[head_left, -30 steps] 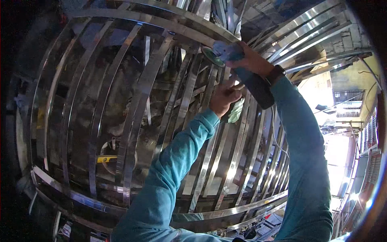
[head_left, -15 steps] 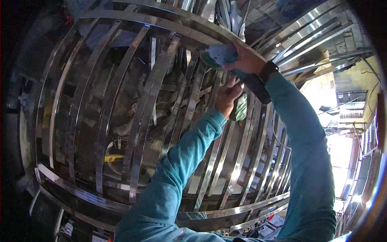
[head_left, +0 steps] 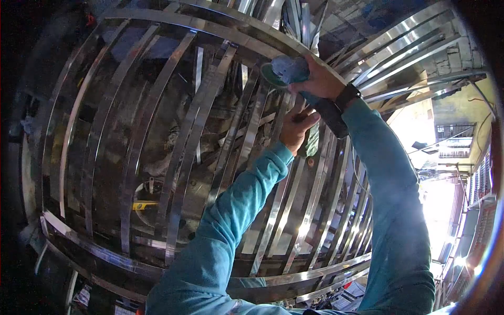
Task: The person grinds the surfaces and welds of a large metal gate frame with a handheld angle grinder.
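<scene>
In the head view, my right hand (head_left: 323,79) is wrapped over the blue-grey head of an angle grinder (head_left: 329,116), a dark wristband just behind it. The grinder's round disc (head_left: 269,76) rests at or very near the upper rail (head_left: 239,38) of a shiny metal frame; exact contact is hard to see. Lower down, my left hand (head_left: 296,128) is closed at the grinder's body, thumb and fingers meeting its near side; part of the grip is hidden. A crumpled green piece (head_left: 313,140) shows below the left hand, between the frame's bars (head_left: 281,210).
A yellow level-like tool (head_left: 144,205) lies beneath the slatted frame. More metal lengths (head_left: 404,50) are stacked at upper right, others (head_left: 299,21) at top centre. A thin cable (head_left: 362,176) runs beside my right sleeve. Bright daylight enters at right.
The view has shifted slightly, so the frame's lower left sits a little further left. Both hands keep the same hold on the grinder, with its disc still by the upper rail.
</scene>
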The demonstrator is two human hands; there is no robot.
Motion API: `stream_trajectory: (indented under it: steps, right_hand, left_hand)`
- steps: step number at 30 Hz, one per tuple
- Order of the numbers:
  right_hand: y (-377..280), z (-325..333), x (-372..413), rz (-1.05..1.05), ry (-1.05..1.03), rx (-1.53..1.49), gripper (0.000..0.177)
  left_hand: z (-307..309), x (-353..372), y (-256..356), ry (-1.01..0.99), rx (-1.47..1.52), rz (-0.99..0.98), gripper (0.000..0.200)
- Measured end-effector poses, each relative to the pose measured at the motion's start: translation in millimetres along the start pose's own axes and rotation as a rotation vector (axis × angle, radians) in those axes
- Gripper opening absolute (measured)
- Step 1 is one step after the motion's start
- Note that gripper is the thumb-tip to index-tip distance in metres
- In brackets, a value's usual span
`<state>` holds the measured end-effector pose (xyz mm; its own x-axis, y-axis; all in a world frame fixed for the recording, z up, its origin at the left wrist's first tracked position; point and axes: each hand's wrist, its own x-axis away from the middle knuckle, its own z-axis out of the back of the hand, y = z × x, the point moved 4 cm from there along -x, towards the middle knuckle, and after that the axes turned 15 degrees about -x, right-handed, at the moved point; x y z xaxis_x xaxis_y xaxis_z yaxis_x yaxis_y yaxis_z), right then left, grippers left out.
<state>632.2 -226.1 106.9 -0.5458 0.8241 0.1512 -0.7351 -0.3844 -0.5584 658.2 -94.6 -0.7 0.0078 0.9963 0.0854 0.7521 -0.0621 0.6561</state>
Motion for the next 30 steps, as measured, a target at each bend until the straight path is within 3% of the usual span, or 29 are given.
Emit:
stream_trajectory:
  steps: [2, 4, 7, 11, 14, 19, 21, 26, 28, 30]
  right_hand:
    - [33.3, -6.5, -16.9, 0.042, 0.010, -0.031, 0.093]
    - [21.6, -8.3, -20.0, 0.086, 0.013, -0.064, 0.092]
    - [9.4, -8.0, -16.9, -0.050, -0.040, -0.094, 0.092]
    - [4.3, -12.6, -20.6, -0.048, 0.021, 0.034, 0.092]
    - [-0.1, -13.9, -21.8, -0.037, 0.033, 0.048, 0.094]
    - [2.5, -5.2, -16.3, 0.053, -0.024, -0.081, 0.096]
    - [7.9, -0.1, -10.6, -0.061, -0.032, -0.107, 0.096]
    - [13.1, 2.5, -4.5, -0.112, 0.010, -0.130, 0.093]
    - [16.1, 0.6, -4.8, -0.139, 0.012, -0.140, 0.092]
    - [16.0, 1.0, -8.2, -0.023, 0.019, -0.073, 0.089]
  left_hand:
    - [3.8, -2.9, 2.4, -0.002, -0.038, -0.010, 0.070]
    - [4.7, -3.6, 6.8, -0.061, 0.037, 0.023, 0.068]
    - [6.3, -4.5, 11.2, 0.007, 0.080, -0.006, 0.069]
    - [10.3, -7.7, 13.5, -0.060, 0.056, -0.054, 0.073]
    - [19.1, -7.8, 6.9, 0.040, -0.045, 0.015, 0.068]
    - [10.9, -2.5, 15.3, 0.048, -0.009, -0.060, 0.040]
    - [8.0, -7.8, 8.0, -0.023, 0.005, -0.015, 0.026]
    - [8.0, -7.1, 4.1, -0.014, 0.025, -0.058, 0.029]
    - [11.2, -3.5, 13.1, -0.034, -0.105, 0.026, 0.048]
    - [10.7, -1.5, 20.6, -0.058, -0.060, 0.040, 0.049]
